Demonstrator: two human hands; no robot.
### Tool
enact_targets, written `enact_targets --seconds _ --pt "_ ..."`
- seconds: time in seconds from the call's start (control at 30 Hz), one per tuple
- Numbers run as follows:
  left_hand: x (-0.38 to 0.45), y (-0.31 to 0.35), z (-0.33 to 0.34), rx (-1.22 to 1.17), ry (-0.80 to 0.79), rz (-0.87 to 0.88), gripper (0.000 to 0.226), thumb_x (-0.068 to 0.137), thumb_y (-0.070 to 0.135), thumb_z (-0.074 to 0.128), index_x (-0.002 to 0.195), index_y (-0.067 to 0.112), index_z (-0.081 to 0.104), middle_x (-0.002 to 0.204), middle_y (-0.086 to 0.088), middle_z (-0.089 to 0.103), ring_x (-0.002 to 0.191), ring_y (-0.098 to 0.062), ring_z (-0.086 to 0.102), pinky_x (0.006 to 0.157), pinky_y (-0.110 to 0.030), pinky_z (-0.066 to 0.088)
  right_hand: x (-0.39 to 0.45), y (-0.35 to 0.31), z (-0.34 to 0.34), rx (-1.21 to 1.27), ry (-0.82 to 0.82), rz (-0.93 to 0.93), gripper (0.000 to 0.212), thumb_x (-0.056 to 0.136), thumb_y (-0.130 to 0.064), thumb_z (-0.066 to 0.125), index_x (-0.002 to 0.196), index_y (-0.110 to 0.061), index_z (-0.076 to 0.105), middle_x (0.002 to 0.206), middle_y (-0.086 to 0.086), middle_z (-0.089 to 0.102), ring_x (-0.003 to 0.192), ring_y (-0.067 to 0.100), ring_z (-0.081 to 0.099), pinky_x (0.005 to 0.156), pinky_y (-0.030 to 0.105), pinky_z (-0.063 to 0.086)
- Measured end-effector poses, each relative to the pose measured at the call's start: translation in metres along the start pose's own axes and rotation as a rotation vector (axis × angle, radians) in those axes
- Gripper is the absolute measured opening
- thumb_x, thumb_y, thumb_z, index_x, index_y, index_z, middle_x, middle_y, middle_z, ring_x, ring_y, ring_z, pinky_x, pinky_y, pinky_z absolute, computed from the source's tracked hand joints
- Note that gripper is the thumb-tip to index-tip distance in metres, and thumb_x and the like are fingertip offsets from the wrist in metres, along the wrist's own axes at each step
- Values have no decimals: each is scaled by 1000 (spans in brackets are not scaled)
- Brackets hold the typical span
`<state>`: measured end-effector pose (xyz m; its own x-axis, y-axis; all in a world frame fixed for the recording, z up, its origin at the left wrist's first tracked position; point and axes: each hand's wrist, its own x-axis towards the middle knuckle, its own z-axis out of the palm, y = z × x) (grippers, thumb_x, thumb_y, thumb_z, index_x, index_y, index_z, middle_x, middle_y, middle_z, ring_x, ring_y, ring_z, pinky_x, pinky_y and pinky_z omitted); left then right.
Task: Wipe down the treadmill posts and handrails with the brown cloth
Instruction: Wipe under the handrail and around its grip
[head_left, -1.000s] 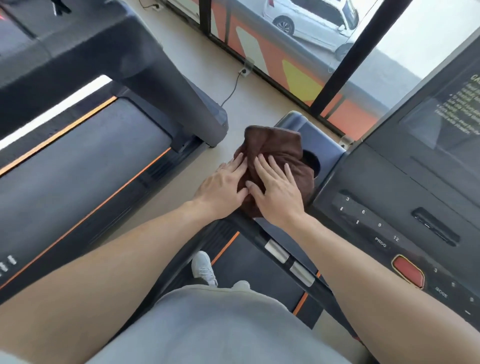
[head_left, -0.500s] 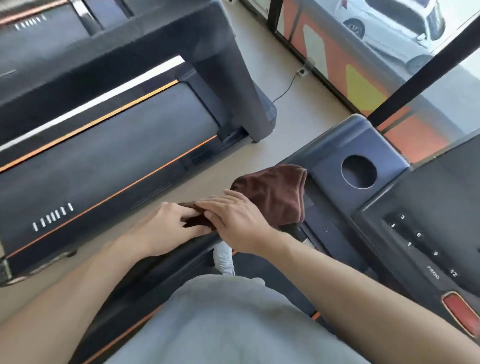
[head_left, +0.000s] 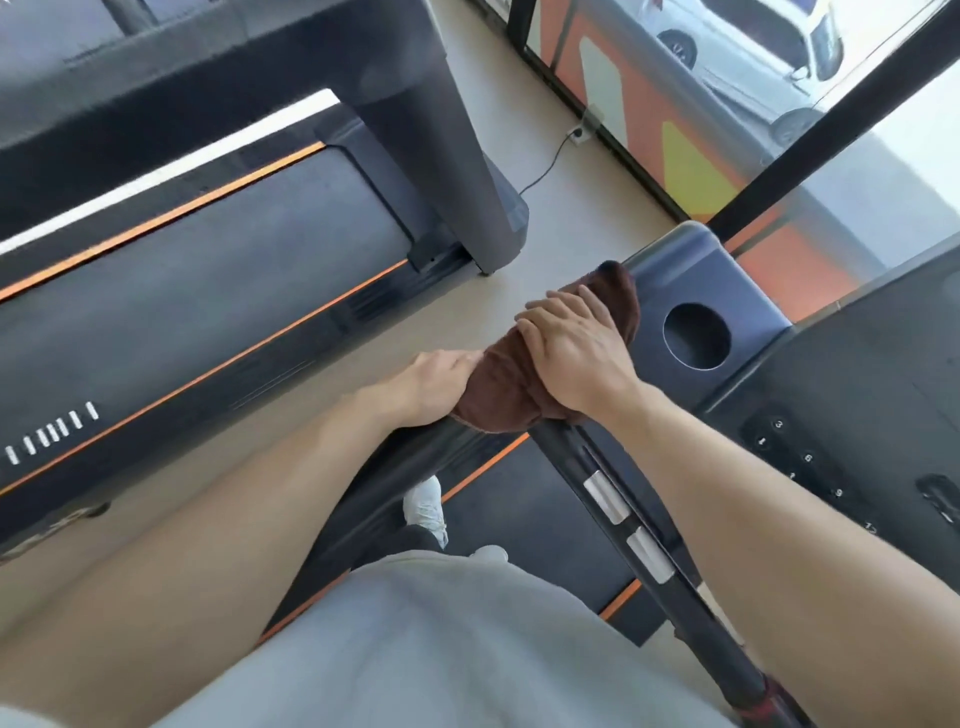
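Note:
The brown cloth (head_left: 498, 395) is draped over the black left handrail (head_left: 374, 488) where it meets the dark-blue console corner (head_left: 727, 270). My right hand (head_left: 571, 353) lies on top of the cloth with its fingers curled over the far side. My left hand (head_left: 436, 384) grips the cloth's near end from the left, and its fingertips are hidden in the fabric. The cloth's far tip reaches onto the console corner.
A round cup holder (head_left: 696, 335) sits in the console corner, with the button panel (head_left: 800, 457) to its right. A front bar with silver grip sensors (head_left: 623, 525) runs below. A neighbouring treadmill (head_left: 208, 270) and its post (head_left: 441, 156) stand to the left, across a strip of floor.
Both hands drew the cloth back off the console corner along the handrail. My right hand has since slid forward again on top of the cloth, which now wraps the rail.

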<state>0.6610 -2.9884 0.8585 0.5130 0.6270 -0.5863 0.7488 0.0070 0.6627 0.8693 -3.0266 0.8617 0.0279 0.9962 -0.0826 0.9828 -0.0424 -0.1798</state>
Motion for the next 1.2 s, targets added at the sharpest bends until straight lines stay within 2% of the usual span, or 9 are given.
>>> enact_targets --seconds 0.1,0.3,0.43,0.53,0.7,0.87,1.0,1.1,1.2 --pt "-4 -3 -2 -22 -2 -19 56 108 52 28 103 16 70 119 -4 72 115 -25 63 104 -39 46 -1 -6 3 19 -29 12 48 111 -39 23 125 -32 69 139 -14 62 147 18 37 127 40 5" --pt "-53 -29 -25 44 25 -63 48 106 48 45 64 41 67 69 27 62 76 2 56 72 -15 42 -40 -47 23 137 31 -80 43 108 -36 29 134 -30 63 139 -14 61 153 20 29 128 40 -7" --pt "-98 -54 -25 51 120 -96 23 103 44 55 108 49 76 106 28 73 102 -1 63 94 -24 46 -64 -78 31 314 63 -184 43 103 -25 35 133 -30 66 137 -14 63 150 18 35 129 40 1" --pt "-129 -66 -8 -29 344 -130 19 93 44 70 110 46 76 112 25 73 109 -1 65 103 -33 48 -79 -82 26 568 92 -193 37 97 -11 58 128 -27 69 136 -11 65 145 16 42 127 41 18" --pt "-159 -63 43 192 722 -151 24 95 44 67 116 39 75 126 17 70 117 -17 61 98 -40 50 -110 -62 16 788 447 302 53 87 -20 76 137 -20 57 139 -5 53 133 14 42 118 36 33" --pt "-169 -68 90 314 747 -92 63 92 37 70 151 24 49 159 4 44 145 -21 39 120 -42 29 -115 -39 10 1105 205 551 82 89 -38 77 157 -22 33 148 -4 48 132 11 51 114 33 41" --pt "-173 -67 109 418 646 -146 87 93 42 67 163 23 19 170 3 14 157 -19 10 127 -51 7 -96 -21 -3 963 45 591 72 83 -44 81 144 -19 51 121 -5 67 113 14 64 103 35 50" --pt "-168 -62 110 396 721 -140 78 92 52 65 157 22 35 165 -1 31 152 -24 25 125 -53 12 -86 -9 -8 810 -77 500 30 84 -40 79 110 -26 71 105 -3 74 100 19 70 96 40 57" --pt "-158 -56 95 293 940 -76 51 90 60 57 118 19 72 120 -6 67 115 -31 58 110 -47 36 -85 -14 -15 757 -7 410 19 90 -39 72 106 -29 69 108 -1 67 96 16 64 88 33 53"
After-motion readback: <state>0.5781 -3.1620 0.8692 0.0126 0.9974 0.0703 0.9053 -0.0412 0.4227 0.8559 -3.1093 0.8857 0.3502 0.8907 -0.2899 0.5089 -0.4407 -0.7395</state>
